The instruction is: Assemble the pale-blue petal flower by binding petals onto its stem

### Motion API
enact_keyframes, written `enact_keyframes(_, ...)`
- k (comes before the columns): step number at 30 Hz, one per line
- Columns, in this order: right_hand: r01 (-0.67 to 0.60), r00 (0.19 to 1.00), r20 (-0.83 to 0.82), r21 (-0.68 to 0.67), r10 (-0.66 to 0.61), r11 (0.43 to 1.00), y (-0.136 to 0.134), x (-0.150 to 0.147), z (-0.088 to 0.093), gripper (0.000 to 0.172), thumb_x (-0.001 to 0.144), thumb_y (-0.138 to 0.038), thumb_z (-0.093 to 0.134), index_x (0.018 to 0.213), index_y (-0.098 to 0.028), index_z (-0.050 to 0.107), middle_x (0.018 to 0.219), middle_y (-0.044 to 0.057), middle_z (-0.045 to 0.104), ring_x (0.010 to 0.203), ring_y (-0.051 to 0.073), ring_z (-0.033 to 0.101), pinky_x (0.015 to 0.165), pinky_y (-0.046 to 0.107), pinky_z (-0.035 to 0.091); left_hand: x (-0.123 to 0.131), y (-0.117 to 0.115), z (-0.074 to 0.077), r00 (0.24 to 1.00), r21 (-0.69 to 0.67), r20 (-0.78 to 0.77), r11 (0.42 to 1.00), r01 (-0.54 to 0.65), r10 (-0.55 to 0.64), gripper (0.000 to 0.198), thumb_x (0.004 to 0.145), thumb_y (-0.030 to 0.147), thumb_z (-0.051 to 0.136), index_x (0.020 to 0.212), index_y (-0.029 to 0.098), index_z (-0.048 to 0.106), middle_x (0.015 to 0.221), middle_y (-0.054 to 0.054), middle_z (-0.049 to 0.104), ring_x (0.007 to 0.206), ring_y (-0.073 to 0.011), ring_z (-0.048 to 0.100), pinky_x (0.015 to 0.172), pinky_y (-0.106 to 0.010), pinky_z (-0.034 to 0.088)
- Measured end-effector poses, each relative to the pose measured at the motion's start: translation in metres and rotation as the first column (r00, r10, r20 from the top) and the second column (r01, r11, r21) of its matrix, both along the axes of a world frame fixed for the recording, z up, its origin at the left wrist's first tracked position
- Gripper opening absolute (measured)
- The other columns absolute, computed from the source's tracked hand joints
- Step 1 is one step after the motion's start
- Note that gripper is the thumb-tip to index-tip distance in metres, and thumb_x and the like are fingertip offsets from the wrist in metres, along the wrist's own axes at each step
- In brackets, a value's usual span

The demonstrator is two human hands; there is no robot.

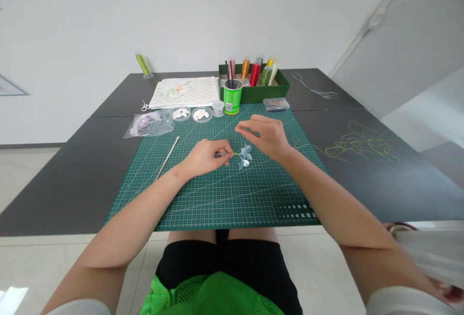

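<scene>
Left hand (208,157) pinches the stem (236,153) of a pale-blue flower (246,155) above the cutting mat (217,199); right hand (267,135) stands apart, its grip indiscernible. Apparently stem-binding; the next turn probably calls for steady tension.

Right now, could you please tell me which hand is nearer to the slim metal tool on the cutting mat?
Left. The left hand, holding the blue flower, is right of the metal tool; the right hand is farther right.

Flower (246,150) before the can (232,99) — box (263,94) behind it, 2 dishes (209,116) left.
</scene>
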State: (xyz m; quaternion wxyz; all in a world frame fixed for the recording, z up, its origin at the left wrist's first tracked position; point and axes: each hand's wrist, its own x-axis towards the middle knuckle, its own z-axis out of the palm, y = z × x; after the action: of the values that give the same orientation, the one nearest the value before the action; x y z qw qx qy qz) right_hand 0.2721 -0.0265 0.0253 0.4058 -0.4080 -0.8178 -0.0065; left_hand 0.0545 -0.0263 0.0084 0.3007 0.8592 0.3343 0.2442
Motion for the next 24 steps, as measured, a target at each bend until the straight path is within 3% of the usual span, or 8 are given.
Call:
enact_keyframes(7,-0.005,1.0,0.006,-0.078,0.005,0.997,0.011,0.007,-0.006,0.018,0.094,-0.031,0.06,0.089,-0.022,0.075,0.072,0.001,0.062,0.063,0.012,0.049,0.062,0.026,0.036,0.0,-0.004,0.003,0.998,0.052,0.009,0.997,0.058,-0.058,0.01,0.089,0.025,0.059,0.083,0.021,0.065,0.065,0.006,0.073,0.059,-0.0109,0.068,0.064,-0.021,0.048)
enact_keyframes(11,-0.056,0.998,-0.043,-0.175,0.049,0.983,0.02,0.01,-0.012,0.018,0.091,-0.032,0.063,0.084,-0.02,0.075,0.066,-0.001,0.059,0.06,0.011,0.047,0.061,0.026,0.035,0.001,-0.007,0.006,0.992,-0.013,0.119,0.999,0.052,-0.05,0.011,0.088,0.026,0.062,0.079,0.02,0.064,0.063,0.004,0.073,0.059,-0.0114,0.068,0.065,-0.022,0.049)
enact_keyframes(18,-0.248,0.946,-0.298,-0.41,0.128,0.878,0.031,0.005,-0.036,0.032,0.083,-0.047,0.069,0.079,-0.016,0.075,0.068,0.001,0.062,0.06,0.012,0.05,0.058,0.026,0.036,0.002,-0.004,0.011,0.882,-0.223,0.449,0.974,-0.045,0.144,0.019,0.084,0.035,0.068,0.077,0.019,0.062,0.061,0.0,0.072,0.056,-0.0146,0.068,0.063,-0.027,0.054)
enact_keyframes(24,-0.222,0.966,-0.209,-0.345,0.155,0.912,0.023,-0.007,-0.04,0.025,0.086,-0.04,0.067,0.082,-0.017,0.077,0.061,-0.002,0.054,0.056,0.01,0.046,0.059,0.025,0.035,-0.002,0.008,0.005,0.778,-0.21,0.538,0.946,-0.248,0.324,0.016,0.083,0.033,0.068,0.078,0.018,0.063,0.061,0.001,0.071,0.057,-0.0125,0.066,0.064,-0.025,0.052)
